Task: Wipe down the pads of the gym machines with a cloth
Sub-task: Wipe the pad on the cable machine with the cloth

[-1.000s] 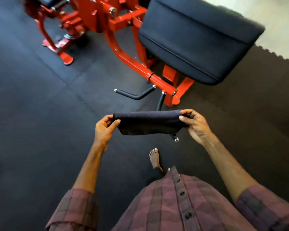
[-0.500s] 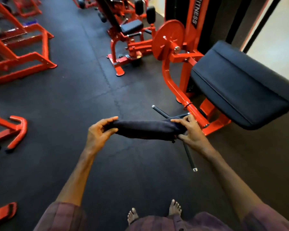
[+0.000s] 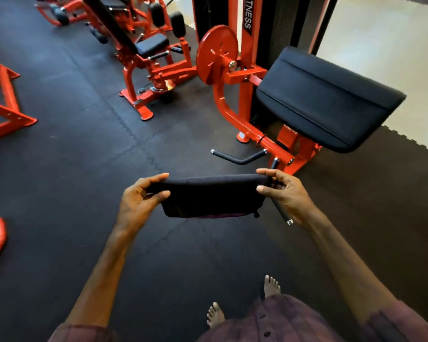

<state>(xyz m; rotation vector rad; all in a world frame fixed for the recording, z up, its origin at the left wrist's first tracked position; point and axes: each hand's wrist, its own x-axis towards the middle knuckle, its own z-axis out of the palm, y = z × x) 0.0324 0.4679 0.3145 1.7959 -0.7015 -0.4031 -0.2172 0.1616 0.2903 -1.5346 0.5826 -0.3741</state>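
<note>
A dark folded cloth (image 3: 211,197) hangs stretched between my two hands in front of me. My left hand (image 3: 140,202) pinches its left end between thumb and fingers. My right hand (image 3: 286,193) pinches its right end. Ahead and to the right stands a red machine with a large slanted black pad (image 3: 324,99); the cloth is clear of it. Farther back, a second red machine carries a small black seat pad (image 3: 151,45) and two black roller pads (image 3: 167,19).
Two black handles (image 3: 237,157) stick out from the red frame (image 3: 235,114) just beyond my hands. More red frames (image 3: 3,112) stand at the left. The floor is black rubber matting (image 3: 72,156); pale floor (image 3: 391,45) lies at the right. My bare feet (image 3: 242,302) are below.
The view has tilted up and back, showing more of the gym. My hands still hold the cloth between them, which now hangs lower and wider.
</note>
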